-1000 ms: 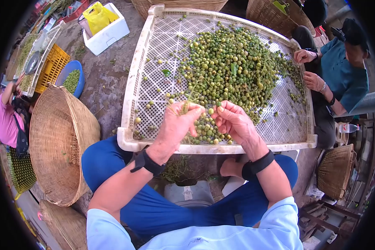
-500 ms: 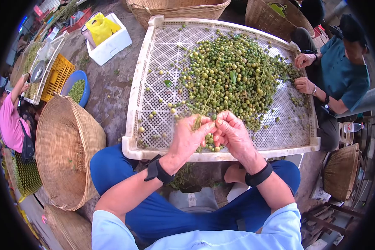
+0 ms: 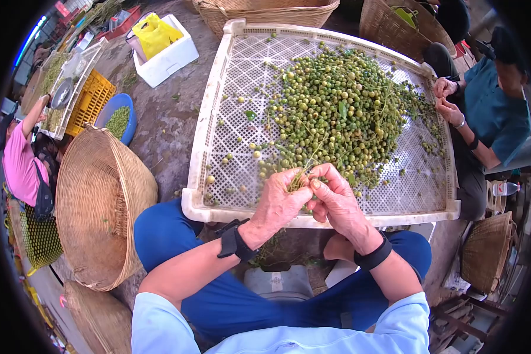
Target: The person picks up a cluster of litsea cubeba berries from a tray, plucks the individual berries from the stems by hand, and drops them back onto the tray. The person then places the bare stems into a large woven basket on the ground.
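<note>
A heap of small green round fruits (image 3: 342, 106) with thin stems lies on a white mesh tray (image 3: 218, 147) in front of me. Over the tray's near edge, my left hand (image 3: 280, 200) is closed round a bunch of thin stems (image 3: 298, 180). Touching it, my right hand (image 3: 339, 200) is pinched at the same stems; what lies between its fingertips is too small to make out. Loose fruits and a small green leaf (image 3: 250, 115) are scattered left of the heap.
A co-worker (image 3: 495, 112) sits at the tray's right side, hands near its edge. Left are a large wicker basket (image 3: 94, 206), a blue bowl (image 3: 131, 124), a yellow crate (image 3: 91, 103) and a person in pink (image 3: 23, 165). A white foam box (image 3: 168, 62) stands behind.
The view has shifted slightly, so most things appear further right. My hands stay together, and the green fruit seen between my fingertips no longer shows. The co-worker's hands have come closer together.
</note>
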A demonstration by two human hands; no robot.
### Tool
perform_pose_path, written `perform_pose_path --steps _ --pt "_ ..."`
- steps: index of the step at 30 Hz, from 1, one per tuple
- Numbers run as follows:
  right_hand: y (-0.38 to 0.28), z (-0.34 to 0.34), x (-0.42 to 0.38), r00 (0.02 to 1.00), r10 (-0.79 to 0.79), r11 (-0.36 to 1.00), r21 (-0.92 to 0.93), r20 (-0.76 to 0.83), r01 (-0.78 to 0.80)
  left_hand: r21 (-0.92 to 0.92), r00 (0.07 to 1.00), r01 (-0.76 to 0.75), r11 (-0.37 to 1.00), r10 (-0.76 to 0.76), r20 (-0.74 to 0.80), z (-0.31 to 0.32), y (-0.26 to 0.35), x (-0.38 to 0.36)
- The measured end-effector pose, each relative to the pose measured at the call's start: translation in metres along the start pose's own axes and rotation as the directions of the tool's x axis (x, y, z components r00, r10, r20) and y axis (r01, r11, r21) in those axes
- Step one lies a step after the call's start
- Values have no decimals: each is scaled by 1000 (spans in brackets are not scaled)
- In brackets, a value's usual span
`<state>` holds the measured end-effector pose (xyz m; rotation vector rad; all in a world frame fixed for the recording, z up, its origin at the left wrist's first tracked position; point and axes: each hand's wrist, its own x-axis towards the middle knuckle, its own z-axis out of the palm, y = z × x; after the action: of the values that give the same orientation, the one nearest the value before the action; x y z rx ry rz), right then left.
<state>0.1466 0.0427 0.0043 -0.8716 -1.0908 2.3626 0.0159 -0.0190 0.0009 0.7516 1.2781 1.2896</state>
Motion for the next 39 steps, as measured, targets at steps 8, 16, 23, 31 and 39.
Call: perform_pose_path --steps 8,16,23,31,39 --pt "12 9 6 919 -386 870 -362 -80 334 22 996 -3 1000 5 -90 -3 2 1" --pt "-2 12 6 954 -288 868 -401 77 294 -197 993 109 974 -114 -16 -10 12 -7" --pt "-20 14 1 967 -255 816 -539 -12 209 -268 981 -16 963 -36 -191 -33 11 7" --pt "15 -17 32 887 -435 58 -978 156 200 -507 995 -65 860 17 -98 -61 37 -2" --pt "40 14 65 893 -439 57 -989 99 138 -508 990 -79 857 7 -141 -75 47 -9"
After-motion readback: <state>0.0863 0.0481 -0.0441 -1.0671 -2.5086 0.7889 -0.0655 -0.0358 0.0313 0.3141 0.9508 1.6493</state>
